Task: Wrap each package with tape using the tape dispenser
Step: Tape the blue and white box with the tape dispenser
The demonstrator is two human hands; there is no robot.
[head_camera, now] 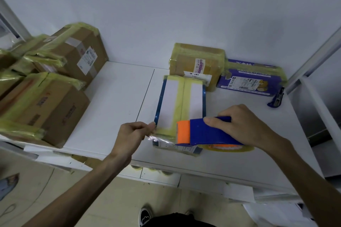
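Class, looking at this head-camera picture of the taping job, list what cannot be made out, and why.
The tape roll: head view, mostly hidden under the tape dispenser and right hand.
The flat package: near end covered by the dispenser.
The brown box: label print too small to read.
The stacked boxes: blurred, cut off by the left edge.

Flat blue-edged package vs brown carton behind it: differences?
The flat package is thin with a white face and blue border; the brown carton is taller cardboard. The left hand pinches the flat package's near corner and the right hand holds the tape dispenser on it; no hand touches the brown carton. Both carry yellowish tape.
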